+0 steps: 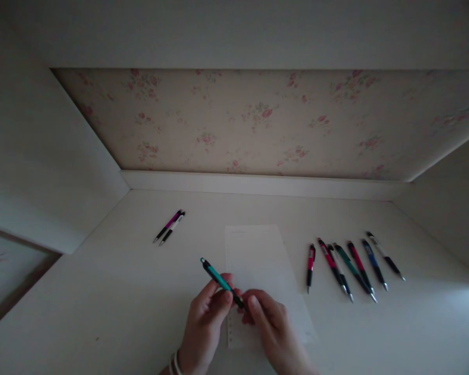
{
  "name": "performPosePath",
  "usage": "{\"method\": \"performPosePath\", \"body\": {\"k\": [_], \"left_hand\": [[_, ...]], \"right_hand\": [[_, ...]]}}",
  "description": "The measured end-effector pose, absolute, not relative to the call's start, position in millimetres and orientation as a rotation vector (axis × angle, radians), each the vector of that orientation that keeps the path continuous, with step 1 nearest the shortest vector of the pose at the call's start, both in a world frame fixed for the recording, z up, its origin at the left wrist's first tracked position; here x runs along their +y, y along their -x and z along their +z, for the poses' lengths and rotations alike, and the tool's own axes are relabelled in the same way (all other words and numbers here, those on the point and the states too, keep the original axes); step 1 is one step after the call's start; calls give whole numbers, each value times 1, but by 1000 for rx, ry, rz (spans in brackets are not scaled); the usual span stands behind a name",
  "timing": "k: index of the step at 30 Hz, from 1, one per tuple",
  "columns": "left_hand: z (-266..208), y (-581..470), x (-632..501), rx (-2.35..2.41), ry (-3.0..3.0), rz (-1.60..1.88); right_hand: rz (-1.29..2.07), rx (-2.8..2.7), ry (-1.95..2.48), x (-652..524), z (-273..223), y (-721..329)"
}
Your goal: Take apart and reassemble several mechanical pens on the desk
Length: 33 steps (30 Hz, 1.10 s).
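Observation:
A teal ballpoint pen with a black grip is tilted between my two hands, above a white sheet of paper with punched holes along its left edge. My left hand pinches the pen around its middle. At the pen's lower end, the fingers of my right hand are closed around the tip, which they hide. The pen's top end points up and to the left.
Two pens, one purple and one white, lie at the left on the white desk. To the right of the paper are several pens, among them a red pen and a blue pen. Behind stands a flowered wall.

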<state>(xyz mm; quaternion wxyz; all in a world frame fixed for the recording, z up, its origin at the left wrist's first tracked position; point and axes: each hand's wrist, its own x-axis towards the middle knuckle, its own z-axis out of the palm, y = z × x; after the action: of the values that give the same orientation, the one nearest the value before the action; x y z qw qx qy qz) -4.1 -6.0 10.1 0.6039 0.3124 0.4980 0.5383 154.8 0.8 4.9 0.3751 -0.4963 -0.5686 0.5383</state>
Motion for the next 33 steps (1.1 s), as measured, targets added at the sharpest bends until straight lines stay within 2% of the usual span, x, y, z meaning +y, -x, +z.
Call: {"method": "performPosePath", "body": {"k": [2, 7, 13, 16, 24, 33], "left_hand": [[15, 2, -5, 1147, -902, 1164], [11, -5, -3, 1071, -1181, 921], [-1, -4, 0, 1024, -1070, 871], [2, -4, -1, 934, -980, 870], [7, -9, -3, 1018, -983, 902], [-2, -9, -4, 1078, -1112, 871]], "right_hand": [[1411, -1313, 1244, 4, 7, -157], [1754, -809, 1062, 12, 17, -143], [1711, -444, 947, 33, 31, -135], [1694, -443, 885, 38, 35, -143], [1845, -327, 651, 37, 39, -155], [1831, -216, 529, 33, 40, -156]]}}
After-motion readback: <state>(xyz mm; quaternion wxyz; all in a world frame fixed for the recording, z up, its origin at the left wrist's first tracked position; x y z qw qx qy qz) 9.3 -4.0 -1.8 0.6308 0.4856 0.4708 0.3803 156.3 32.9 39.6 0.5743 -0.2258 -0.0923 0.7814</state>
